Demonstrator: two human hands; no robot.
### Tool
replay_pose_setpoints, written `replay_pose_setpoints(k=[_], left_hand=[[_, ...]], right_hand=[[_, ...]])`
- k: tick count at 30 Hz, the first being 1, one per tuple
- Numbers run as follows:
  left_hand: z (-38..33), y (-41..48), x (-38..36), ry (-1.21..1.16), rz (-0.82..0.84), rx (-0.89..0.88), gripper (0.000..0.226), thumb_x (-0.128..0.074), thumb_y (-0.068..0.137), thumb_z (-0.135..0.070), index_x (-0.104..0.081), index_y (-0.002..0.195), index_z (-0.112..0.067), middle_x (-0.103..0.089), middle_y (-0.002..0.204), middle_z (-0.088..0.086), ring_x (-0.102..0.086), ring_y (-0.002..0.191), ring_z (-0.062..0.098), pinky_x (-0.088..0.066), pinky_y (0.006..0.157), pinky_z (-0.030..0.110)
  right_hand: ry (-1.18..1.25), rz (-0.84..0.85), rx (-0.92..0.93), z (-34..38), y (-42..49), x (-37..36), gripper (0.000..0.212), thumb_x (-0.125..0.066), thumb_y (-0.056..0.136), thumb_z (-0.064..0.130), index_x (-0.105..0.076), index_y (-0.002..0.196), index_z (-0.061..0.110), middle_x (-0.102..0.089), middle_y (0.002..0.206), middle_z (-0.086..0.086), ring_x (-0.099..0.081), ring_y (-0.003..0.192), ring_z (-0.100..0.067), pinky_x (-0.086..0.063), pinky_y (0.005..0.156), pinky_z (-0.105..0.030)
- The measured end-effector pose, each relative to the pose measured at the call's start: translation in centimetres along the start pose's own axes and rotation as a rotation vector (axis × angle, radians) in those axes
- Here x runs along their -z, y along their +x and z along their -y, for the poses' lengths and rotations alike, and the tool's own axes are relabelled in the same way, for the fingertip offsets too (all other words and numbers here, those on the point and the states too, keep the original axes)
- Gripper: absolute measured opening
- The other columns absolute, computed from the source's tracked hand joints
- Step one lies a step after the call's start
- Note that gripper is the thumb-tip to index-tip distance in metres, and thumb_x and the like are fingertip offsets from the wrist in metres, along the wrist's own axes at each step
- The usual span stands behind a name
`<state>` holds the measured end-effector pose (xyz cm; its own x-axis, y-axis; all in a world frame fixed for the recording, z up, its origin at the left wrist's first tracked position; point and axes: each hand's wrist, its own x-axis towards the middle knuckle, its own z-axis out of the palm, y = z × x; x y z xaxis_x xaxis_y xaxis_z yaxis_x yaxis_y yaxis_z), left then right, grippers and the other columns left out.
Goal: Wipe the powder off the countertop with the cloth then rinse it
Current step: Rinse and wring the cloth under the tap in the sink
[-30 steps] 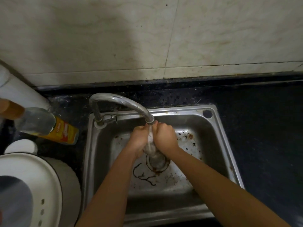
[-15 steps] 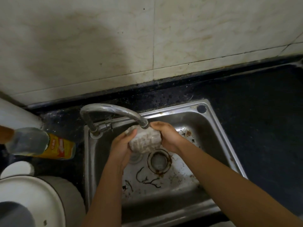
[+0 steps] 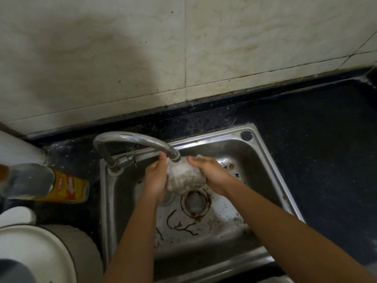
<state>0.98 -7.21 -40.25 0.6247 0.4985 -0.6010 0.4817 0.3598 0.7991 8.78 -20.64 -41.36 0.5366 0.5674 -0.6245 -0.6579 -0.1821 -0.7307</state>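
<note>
A wet, bunched whitish cloth (image 3: 183,177) sits right under the spout of the curved metal faucet (image 3: 138,139), over the steel sink (image 3: 271,160). My left hand (image 3: 156,178) presses the cloth from the left and my right hand (image 3: 212,173) grips it from the right, so both hold it between them. The sink floor is stained, with a round drain (image 3: 195,202) just below the cloth. The dark countertop (image 3: 326,139) lies to the right of the sink.
A bottle with a yellow label (image 3: 67,185) lies left of the sink. A white round appliance lid (image 3: 34,254) fills the lower left corner. A tiled wall (image 3: 183,48) rises behind the counter.
The cloth, squeezed tight between both fists one second ago, is now spread into a rounded bundle held between my hands under the spout. My view has shifted left and down.
</note>
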Motion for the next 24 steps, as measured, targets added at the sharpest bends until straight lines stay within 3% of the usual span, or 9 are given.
replay_pose_setpoints(k=[3, 8, 11, 13, 16, 19, 21, 24], left_hand=[[0.0, -0.6, 0.1, 0.076, 0.165, -0.038, 0.016, -0.059, 0.092, -0.024, -0.07, 0.097, -0.013, -0.072, 0.097, 0.013, -0.068, 0.092, 0.028, -0.055, 0.084, 0.044], [0.5, -0.4, -2.1, 0.211, 0.073, -0.185, 0.026, -0.053, 0.095, -0.029, -0.065, 0.101, -0.007, -0.07, 0.089, 0.008, -0.068, 0.084, 0.022, -0.055, 0.07, 0.031], [0.4, -0.1, -3.3, 0.259, -0.012, -0.192, 0.03, -0.048, 0.096, -0.039, -0.06, 0.081, -0.016, -0.063, 0.075, -0.001, -0.063, 0.076, 0.018, -0.047, 0.067, 0.03], [0.3, -0.1, -3.7, 0.222, -0.097, -0.157, 0.037, -0.045, 0.095, -0.046, -0.056, 0.073, -0.018, -0.059, 0.07, -0.001, -0.058, 0.071, 0.017, -0.042, 0.066, 0.028], [0.2, -0.1, -3.1, 0.178, -0.072, -0.1, 0.042, -0.046, 0.095, -0.045, -0.062, 0.077, -0.011, -0.063, 0.069, 0.003, -0.061, 0.069, 0.019, -0.046, 0.063, 0.028], [0.3, -0.4, -1.7, 0.057, 0.179, 0.007, 0.026, -0.054, 0.095, -0.028, -0.066, 0.102, -0.007, -0.072, 0.094, 0.014, -0.07, 0.086, 0.026, -0.057, 0.076, 0.037], [0.6, -0.7, -1.1, 0.046, 0.27, -0.005, 0.023, -0.056, 0.093, -0.02, -0.065, 0.107, -0.004, -0.07, 0.1, 0.019, -0.069, 0.091, 0.03, -0.057, 0.079, 0.038], [1.0, -0.6, -1.5, 0.21, 0.131, -0.104, 0.024, -0.054, 0.095, -0.025, -0.065, 0.102, -0.004, -0.071, 0.095, 0.017, -0.07, 0.086, 0.028, -0.058, 0.073, 0.037]], right_hand=[[0.08, -0.013, -0.025, 0.2, -0.3, 0.5, 0.035, -0.061, 0.09, 0.027, -0.062, 0.113, 0.002, -0.07, 0.105, -0.017, -0.068, 0.097, -0.03, -0.055, 0.082, -0.038], [0.07, 0.05, -0.003, -0.1, -0.8, 1.0, 0.034, -0.074, 0.073, 0.011, -0.062, 0.103, 0.001, -0.07, 0.102, -0.017, -0.068, 0.095, -0.031, -0.054, 0.077, -0.034], [0.018, 0.069, 0.024, 0.0, -1.1, 1.2, 0.018, -0.073, 0.068, 0.001, -0.061, 0.078, 0.01, -0.07, 0.089, -0.011, -0.067, 0.087, -0.027, -0.052, 0.075, -0.032], [-0.047, 0.07, 0.046, 0.2, -1.3, 1.2, 0.015, -0.071, 0.073, -0.001, -0.063, 0.074, 0.011, -0.068, 0.084, -0.01, -0.066, 0.084, -0.025, -0.053, 0.077, -0.034], [-0.113, 0.032, 0.07, 0.2, -1.4, 1.2, 0.007, -0.069, 0.08, 0.007, -0.067, 0.086, 0.004, -0.069, 0.089, -0.012, -0.067, 0.086, -0.025, -0.053, 0.083, -0.037], [-0.119, -0.081, 0.045, 0.1, -1.3, 1.1, 0.015, -0.063, 0.088, 0.012, -0.067, 0.098, 0.002, -0.072, 0.093, -0.012, -0.07, 0.083, -0.022, -0.054, 0.069, -0.03], [-0.172, -0.115, 0.049, -0.1, -1.2, 1.0, 0.017, -0.058, 0.092, 0.015, -0.067, 0.1, 0.003, -0.072, 0.092, -0.011, -0.071, 0.079, -0.02, -0.054, 0.066, -0.027], [-0.22, -0.112, 0.078, -0.4, -1.2, 0.2, 0.019, -0.054, 0.095, 0.021, -0.066, 0.099, 0.006, -0.073, 0.091, -0.011, -0.071, 0.082, -0.022, -0.057, 0.074, -0.035]])
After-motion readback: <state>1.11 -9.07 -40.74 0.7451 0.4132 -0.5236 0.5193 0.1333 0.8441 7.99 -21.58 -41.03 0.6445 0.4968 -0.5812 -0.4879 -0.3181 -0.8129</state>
